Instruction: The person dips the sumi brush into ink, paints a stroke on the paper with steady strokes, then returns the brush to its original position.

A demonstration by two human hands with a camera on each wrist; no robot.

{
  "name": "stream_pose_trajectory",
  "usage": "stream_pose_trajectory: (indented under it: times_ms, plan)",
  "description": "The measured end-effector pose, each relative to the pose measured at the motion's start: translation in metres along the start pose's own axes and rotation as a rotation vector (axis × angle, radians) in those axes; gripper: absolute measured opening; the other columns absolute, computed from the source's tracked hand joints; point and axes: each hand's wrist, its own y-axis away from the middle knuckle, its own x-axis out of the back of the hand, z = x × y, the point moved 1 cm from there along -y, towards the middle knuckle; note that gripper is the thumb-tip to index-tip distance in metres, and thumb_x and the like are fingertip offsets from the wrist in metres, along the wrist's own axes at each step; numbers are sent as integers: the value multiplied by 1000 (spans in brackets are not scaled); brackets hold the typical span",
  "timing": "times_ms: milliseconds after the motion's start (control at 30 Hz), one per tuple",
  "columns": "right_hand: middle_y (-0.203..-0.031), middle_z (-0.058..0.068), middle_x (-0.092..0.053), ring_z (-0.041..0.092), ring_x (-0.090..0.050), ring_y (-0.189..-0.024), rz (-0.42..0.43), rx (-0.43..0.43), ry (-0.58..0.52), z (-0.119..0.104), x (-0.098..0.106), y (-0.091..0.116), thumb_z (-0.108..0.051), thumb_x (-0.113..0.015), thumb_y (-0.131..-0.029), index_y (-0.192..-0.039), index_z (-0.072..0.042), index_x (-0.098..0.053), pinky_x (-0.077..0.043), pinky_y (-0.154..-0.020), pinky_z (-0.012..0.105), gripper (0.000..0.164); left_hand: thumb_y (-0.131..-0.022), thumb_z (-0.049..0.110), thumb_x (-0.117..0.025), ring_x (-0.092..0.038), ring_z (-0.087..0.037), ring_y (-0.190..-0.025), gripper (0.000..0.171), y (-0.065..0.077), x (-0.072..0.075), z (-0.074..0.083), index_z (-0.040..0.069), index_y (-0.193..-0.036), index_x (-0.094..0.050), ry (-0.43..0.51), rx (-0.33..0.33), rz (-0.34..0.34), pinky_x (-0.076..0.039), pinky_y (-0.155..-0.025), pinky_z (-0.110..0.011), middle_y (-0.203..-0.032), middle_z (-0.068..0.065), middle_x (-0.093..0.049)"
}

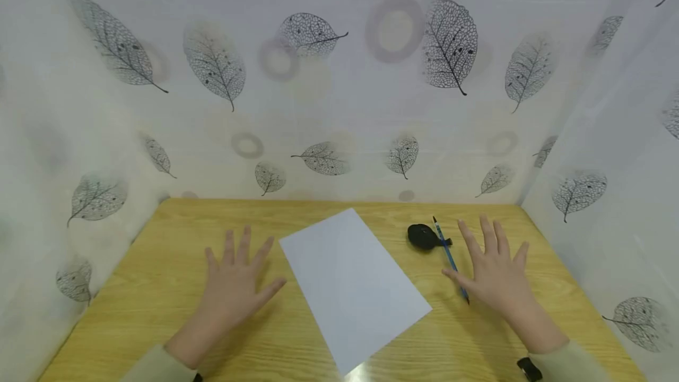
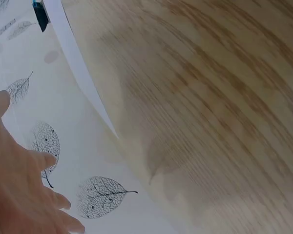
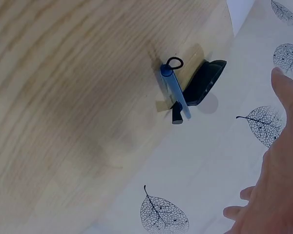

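Note:
A white sheet of paper (image 1: 352,293) lies askew on the table between the hands. Left of it, my left hand (image 1: 233,287) is held over the wood with fingers spread, holding nothing. My right hand (image 1: 498,279) hovers on the other side, fingers also spread and nothing in them. Its thumb overlaps a slim blue pen-like stick (image 1: 450,255) in the head view. Under that stick is the narrow handle of a black rounded object (image 1: 422,237). In the right wrist view the blue stick (image 3: 175,90) shows a dark loop at one end, beside the black object (image 3: 205,83).
The wood-grain table (image 1: 175,252) is enclosed at the back and both sides by pale sheeting (image 1: 350,105) printed with dark leaves. Dark bands show at the sleeve cuffs (image 1: 562,361).

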Motion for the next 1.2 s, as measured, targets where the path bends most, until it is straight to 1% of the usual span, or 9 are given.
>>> stream_pose_trajectory:
  times_ms: [167,267,367,567,733,833,967,1100,1200]
  plan:
    - [-173,31,-14,59,-19,-155,-13,22,44,4,2,-8,-70,-68,-91,-173,-29,-4,-12,-108,96,112,-97,68,-62,-15,-60,-159,85,-3,-1,10,25,-166,-38,8,-28,2,-11,-119,-88,-175,-27,-18]
    - [-172,32,-15,59,-23,-154,9,44,65,8,3,-12,-69,-69,-91,-173,-28,-6,-14,-109,96,111,-96,68,-62,-17,-59,-159,85,-5,-3,16,25,-166,-38,0,-43,6,-14,-119,-87,-175,-26,-18]
    - [-171,32,-18,58,-24,-154,35,67,68,10,7,-15,-65,-73,-90,-172,-27,-10,-17,-110,94,110,-96,69,-61,-19,-58,-159,85,-7,-7,23,26,-166,-39,-14,-67,3,-18,-118,-87,-175,-25,-18]
    - [-169,32,-22,56,-27,-153,43,109,80,14,11,-18,-60,-76,-89,-171,-24,-20,-24,-111,89,106,-95,69,-62,-21,-59,-158,84,-8,-14,36,24,-164,-43,10,-121,-4,-22,-119,-85,-173,-27,-23]
    - [-168,32,-25,57,-32,-149,47,153,103,20,10,-17,-58,-78,-89,-171,-26,-19,-27,-112,87,106,-96,68,-61,-26,-58,-157,82,-8,-19,48,23,-162,-45,4,-160,-12,-25,-119,-83,-171,-28,-29]
    - [-166,33,-28,57,-37,-145,61,185,118,25,8,-16,-58,-77,-90,-171,-25,-20,-30,-112,85,104,-97,69,-59,-28,-56,-157,81,-9,-23,54,23,-162,-45,2,-172,-32,-27,-120,-81,-172,-27,-30]
    - [-165,33,-31,58,-42,-141,63,212,121,32,4,-15,-57,-75,-92,-171,-25,-21,-32,-112,82,100,-98,67,-58,-25,-56,-158,81,-8,-28,61,22,-163,-44,24,-186,-69,-25,-122,-80,-173,-26,-26]
    - [-163,32,-34,58,-46,-137,60,236,118,38,0,-14,-55,-74,-94,-170,-25,-24,-35,-112,79,95,-99,65,-59,-26,-56,-158,79,-6,-32,68,20,-162,-46,39,-214,-77,-24,-123,-79,-172,-27,-29]
    - [-161,32,-39,56,-49,-135,64,277,123,42,-2,-14,-51,-75,-94,-168,-23,-28,-40,-110,77,92,-99,64,-60,-26,-56,-158,77,-5,-33,72,19,-161,-48,49,-222,-95,-23,-124,-78,-172,-27,-29]
